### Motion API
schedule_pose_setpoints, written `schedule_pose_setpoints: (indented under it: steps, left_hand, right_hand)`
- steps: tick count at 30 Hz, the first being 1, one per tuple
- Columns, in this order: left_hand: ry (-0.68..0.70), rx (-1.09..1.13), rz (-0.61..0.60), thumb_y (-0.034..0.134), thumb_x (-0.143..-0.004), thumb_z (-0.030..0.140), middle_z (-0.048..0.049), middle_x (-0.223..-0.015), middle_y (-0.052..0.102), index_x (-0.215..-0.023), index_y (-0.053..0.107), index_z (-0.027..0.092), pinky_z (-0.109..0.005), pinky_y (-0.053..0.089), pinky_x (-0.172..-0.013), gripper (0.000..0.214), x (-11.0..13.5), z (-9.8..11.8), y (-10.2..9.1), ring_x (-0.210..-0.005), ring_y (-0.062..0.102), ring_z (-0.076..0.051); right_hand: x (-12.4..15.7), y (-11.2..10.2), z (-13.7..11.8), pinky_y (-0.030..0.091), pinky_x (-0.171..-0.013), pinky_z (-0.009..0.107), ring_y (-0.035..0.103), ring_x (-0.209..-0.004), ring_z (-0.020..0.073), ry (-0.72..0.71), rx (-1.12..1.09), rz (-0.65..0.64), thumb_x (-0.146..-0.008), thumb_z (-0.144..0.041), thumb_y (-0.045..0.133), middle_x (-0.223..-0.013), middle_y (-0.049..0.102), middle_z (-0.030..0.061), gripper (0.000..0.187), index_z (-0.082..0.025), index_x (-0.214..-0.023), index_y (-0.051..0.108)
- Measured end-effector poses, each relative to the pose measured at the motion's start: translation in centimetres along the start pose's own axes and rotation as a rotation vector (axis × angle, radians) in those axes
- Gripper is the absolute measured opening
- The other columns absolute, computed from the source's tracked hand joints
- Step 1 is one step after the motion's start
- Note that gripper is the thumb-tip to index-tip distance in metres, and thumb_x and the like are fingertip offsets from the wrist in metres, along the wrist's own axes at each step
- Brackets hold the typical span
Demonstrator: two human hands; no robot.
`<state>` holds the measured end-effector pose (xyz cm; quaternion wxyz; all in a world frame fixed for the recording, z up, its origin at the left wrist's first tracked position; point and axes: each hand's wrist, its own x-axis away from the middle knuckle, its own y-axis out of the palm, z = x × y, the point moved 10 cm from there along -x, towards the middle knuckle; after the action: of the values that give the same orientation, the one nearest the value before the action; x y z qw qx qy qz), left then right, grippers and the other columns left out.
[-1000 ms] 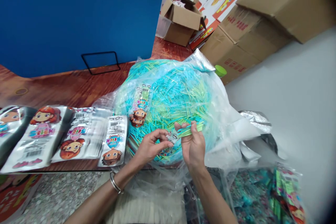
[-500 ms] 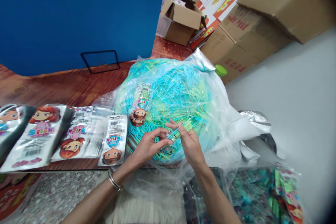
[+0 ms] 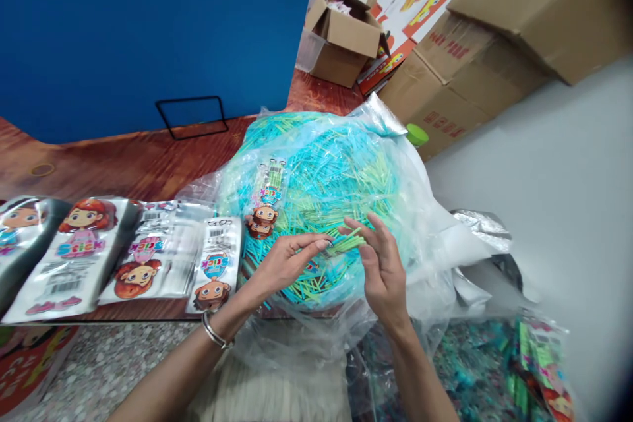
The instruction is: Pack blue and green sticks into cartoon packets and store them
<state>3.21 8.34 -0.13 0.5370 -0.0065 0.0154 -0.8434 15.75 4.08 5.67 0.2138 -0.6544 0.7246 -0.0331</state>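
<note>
My left hand (image 3: 291, 260) pinches the near end of a small bundle of thin green and blue sticks (image 3: 349, 241), just above a big pile. Whether a clear pouch surrounds that end, I cannot tell. My right hand (image 3: 386, 270) has its fingers spread beside the far ends of the sticks, apparently without gripping them. Below both hands lies a large heap of loose blue and green sticks (image 3: 326, 171) in a clear plastic bag (image 3: 420, 224). A filled printed pouch (image 3: 267, 201) rests on the left of the heap.
Flat printed pouches (image 3: 215, 267) lie in stacks along the table (image 3: 109, 165) to the left. Filled pouches (image 3: 544, 362) are low at the right. A black wire frame (image 3: 192, 117) stands by the blue panel (image 3: 148, 26). Cardboard boxes (image 3: 459, 72) are piled at back right.
My right hand has let go of the bundle, opened its fingers and moved slightly right. My left hand has shifted a little right and up, still pinching the sticks.
</note>
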Motion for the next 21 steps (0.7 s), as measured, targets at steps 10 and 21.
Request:
schedule_pose_setpoints:
  steps: [10,21]
  left_hand:
    - [-0.061,0.047,0.046,0.051,-0.085,0.039,-0.0002,-0.092,0.073,-0.1,0.07,0.025,-0.027,0.052,-0.066,0.028,0.5,-0.7,-0.4,-0.082,0.065,-0.018]
    - [0.009,0.064,0.091,0.049,-0.087,0.036,-0.0033,-0.101,0.071,-0.099,0.071,0.022,-0.031,0.048,-0.084,0.028,1.2,0.7,-1.7,-0.094,0.064,-0.019]
  right_hand:
    - [0.5,1.1,-1.2,0.044,-0.096,0.039,0.056,-0.112,0.0195,-0.223,0.326,-0.177,-0.086,-0.01,0.048,-0.119,0.062,0.0025,0.039,-0.03,-0.118,0.057]
    - [-0.7,2.9,-0.5,0.046,-0.092,0.042,0.057,-0.108,0.0222,-0.118,0.145,-0.161,-0.086,-0.019,0.052,-0.112,0.064,0.0049,0.022,-0.028,-0.102,0.063]
